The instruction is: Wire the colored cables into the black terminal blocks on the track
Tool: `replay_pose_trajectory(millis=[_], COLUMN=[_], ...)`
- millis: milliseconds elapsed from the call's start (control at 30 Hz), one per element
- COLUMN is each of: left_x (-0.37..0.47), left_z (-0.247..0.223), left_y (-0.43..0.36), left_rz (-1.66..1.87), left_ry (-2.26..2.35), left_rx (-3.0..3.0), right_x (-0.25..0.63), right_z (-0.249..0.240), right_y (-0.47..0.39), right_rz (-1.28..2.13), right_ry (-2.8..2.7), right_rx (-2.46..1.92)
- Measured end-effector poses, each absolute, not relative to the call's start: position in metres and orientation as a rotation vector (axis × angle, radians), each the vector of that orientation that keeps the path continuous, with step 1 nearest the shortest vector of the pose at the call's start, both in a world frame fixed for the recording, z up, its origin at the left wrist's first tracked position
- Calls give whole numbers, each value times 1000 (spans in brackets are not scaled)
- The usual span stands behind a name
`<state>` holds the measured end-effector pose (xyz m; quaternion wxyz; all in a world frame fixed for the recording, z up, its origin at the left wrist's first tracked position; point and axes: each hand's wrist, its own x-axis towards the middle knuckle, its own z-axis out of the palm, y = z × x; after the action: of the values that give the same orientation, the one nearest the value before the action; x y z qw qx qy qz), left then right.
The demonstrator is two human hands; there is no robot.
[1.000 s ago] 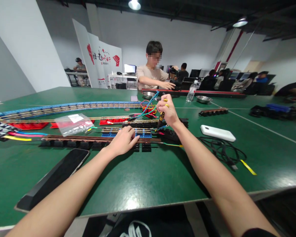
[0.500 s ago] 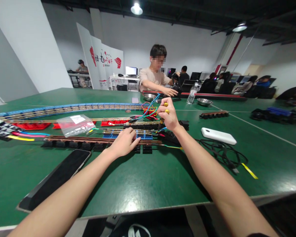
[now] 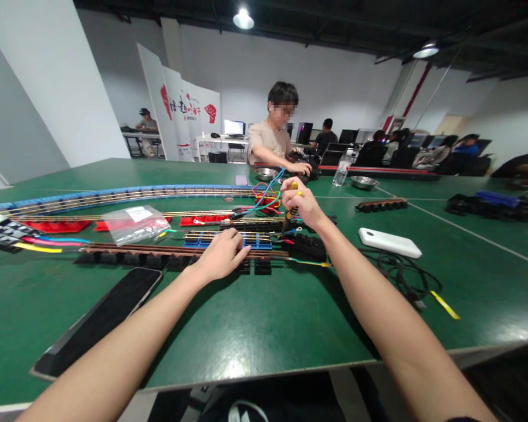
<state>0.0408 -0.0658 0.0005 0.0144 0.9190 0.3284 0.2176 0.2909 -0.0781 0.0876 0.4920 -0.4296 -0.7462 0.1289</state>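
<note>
My left hand (image 3: 222,254) lies flat on a brown track strip (image 3: 158,251) with black blocks under it, fingers pressing down near a blue-based track piece (image 3: 255,239). My right hand (image 3: 301,202) grips a yellow-and-black screwdriver (image 3: 289,212) held upright, its tip down among black track parts (image 3: 305,243) and a tangle of coloured wires (image 3: 266,198).
A dark phone (image 3: 101,319) lies at the near left, a clear plastic bag (image 3: 134,223) and red pieces beyond it. A white power bank (image 3: 389,242) and black cable (image 3: 400,275) sit at right. A long blue curved track (image 3: 114,194) runs behind. A person (image 3: 275,138) works across the green table (image 3: 264,316).
My right hand has shifted its grip on the screwdriver, turning it slightly. My left hand stays pressed on the track.
</note>
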Motion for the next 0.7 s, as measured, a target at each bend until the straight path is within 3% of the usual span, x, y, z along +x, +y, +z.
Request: replay_pose_trajectory(millis=[100,267,700], left_x=[41,41,41], left_z=[1,2,2], left_y=[-66,-67,-67], left_rz=[676,690,673], left_ry=[1021,1009,1015], left_rx=[2860,2856,2868], right_x=[294,303,302], right_z=[95,107,108], right_y=[-84,-91,-96], right_rz=[376,203,64], right_ry=[-1939,-2185,-2090], right_rx=[-1067,-1239,-1271])
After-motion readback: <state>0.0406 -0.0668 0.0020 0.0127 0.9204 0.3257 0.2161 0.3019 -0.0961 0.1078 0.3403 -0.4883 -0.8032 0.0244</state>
